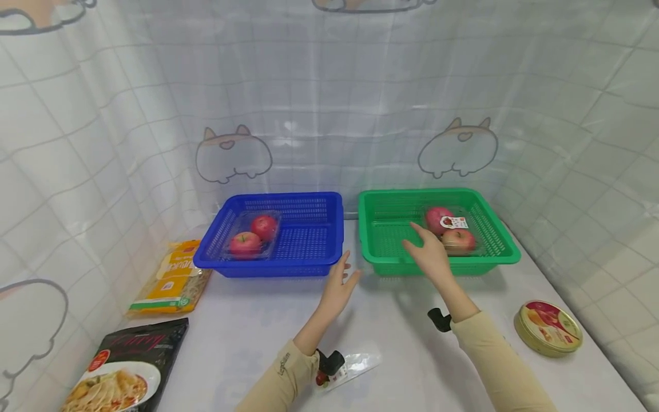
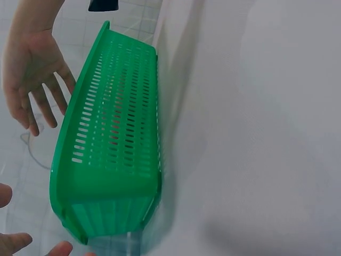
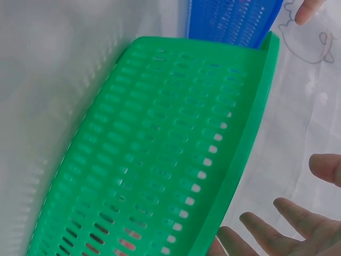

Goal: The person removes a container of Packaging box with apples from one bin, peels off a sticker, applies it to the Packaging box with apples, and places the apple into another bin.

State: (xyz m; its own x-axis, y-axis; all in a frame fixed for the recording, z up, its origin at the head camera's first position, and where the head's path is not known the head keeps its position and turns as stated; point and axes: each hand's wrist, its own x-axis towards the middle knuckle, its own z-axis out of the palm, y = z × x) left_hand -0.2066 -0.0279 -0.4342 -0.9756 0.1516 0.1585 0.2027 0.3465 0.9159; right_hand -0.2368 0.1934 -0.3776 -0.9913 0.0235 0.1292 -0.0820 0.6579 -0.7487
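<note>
My right hand (image 1: 431,256) hovers over the front rim of the green basket (image 1: 383,266), fingers spread and holding nothing. Inside that basket, toward its right side, lies a clear pack of red apples (image 1: 459,242) with a white label on top. My left hand (image 1: 334,290) is by the front right corner of the blue basket (image 1: 278,270), its fingers extended and nothing in them. Another clear pack of apples (image 1: 246,245) sits at the left inside the blue basket. The right wrist view shows spread fingers (image 3: 266,234) beside the green basket's rim.
An orange-yellow bag (image 1: 172,277) and a black food packet (image 1: 128,360) lie at the left. A round tin (image 1: 548,328) stands at the right. Near my left sleeve is a clear plastic wrapper (image 1: 360,363). A patterned curtain (image 1: 329,114) hangs behind the baskets.
</note>
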